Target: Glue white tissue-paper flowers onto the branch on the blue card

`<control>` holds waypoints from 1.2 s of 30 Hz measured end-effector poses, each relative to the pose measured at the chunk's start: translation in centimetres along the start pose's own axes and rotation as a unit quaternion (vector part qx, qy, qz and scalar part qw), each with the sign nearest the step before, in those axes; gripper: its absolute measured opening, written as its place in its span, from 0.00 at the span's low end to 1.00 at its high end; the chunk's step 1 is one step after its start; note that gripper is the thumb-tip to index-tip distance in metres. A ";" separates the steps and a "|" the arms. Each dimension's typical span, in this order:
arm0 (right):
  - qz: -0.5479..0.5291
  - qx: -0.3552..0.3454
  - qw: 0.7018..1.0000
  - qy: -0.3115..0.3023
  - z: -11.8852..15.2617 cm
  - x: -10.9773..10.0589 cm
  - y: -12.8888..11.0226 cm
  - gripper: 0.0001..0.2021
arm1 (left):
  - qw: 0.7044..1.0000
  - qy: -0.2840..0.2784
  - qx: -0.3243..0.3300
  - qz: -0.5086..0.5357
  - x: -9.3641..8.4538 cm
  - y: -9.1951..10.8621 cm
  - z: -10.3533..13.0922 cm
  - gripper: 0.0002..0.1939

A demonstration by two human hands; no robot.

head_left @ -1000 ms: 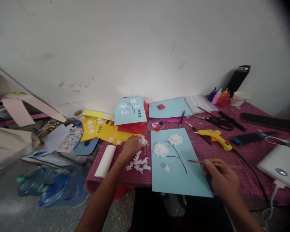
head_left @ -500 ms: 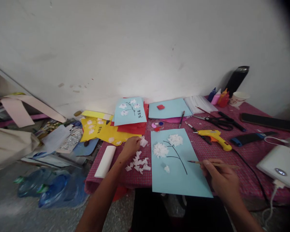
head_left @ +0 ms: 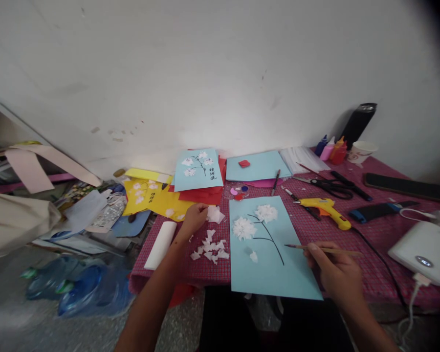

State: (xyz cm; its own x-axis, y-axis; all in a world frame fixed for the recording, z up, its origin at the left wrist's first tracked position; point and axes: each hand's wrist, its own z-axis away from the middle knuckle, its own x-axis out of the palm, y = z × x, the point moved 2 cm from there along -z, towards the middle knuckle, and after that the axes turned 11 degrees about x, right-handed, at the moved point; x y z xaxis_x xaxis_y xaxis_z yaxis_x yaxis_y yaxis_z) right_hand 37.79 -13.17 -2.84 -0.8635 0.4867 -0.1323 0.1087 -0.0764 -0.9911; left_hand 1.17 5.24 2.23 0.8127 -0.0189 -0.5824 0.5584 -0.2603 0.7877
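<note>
On the blue sheet [head_left: 264,274] are two white paper blossoms, dark painted stems and a small white scrap [head_left: 253,256] beside a damp patch. My right hand [head_left: 335,266] holds a thin brush [head_left: 330,250], its dark tip over the sheet's right part. Left of the sheet, my left hand [head_left: 196,218] is closed, fingertips at the edge of a white tissue piece [head_left: 215,214]; whether it is pinched I cannot make out. Torn white bits [head_left: 210,248] lie below that hand, and a folded white paper [head_left: 160,245] lies to their left.
A finished-looking blue card [head_left: 198,171] tops red sheets at the back. Yellow sheets [head_left: 161,200] lie left of it. A yellow glue gun [head_left: 324,204], scissors [head_left: 326,185], paint bottles [head_left: 330,148], a paper cup [head_left: 361,151] and a white device [head_left: 423,252] occupy the right.
My left hand has shifted a little left, uncovering more of the white tissue piece. My right hand and the brush have barely moved.
</note>
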 end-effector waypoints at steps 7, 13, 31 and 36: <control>0.002 0.018 1.000 -0.001 0.0 0.0 0.0 0.13 | 0.957 0.084 -0.110 0.255 -0.4 -0.8 -0.2 0.05; -0.139 0.041 0.989 0.009 0.0 0.1 -1.3 0.10 | 0.883 0.116 -0.147 0.430 -1.9 1.7 1.1 0.06; -0.207 0.062 0.966 -0.144 7.6 6.4 -6.7 0.06 | 0.757 0.005 -0.207 0.619 8.1 10.4 15.1 0.09; -0.208 0.075 0.962 -0.157 7.4 6.6 -6.3 0.06 | 0.768 0.001 -0.200 0.609 8.3 10.6 15.5 0.11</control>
State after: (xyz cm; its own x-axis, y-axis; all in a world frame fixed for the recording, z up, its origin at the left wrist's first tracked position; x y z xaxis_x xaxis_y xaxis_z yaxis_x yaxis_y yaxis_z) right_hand 27.74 -15.92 2.58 -0.9255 0.2172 0.3101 -0.3312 -0.0673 -0.9412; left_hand 11.20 -12.63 2.61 0.7731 -0.0117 0.6342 -0.6091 0.2654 0.7474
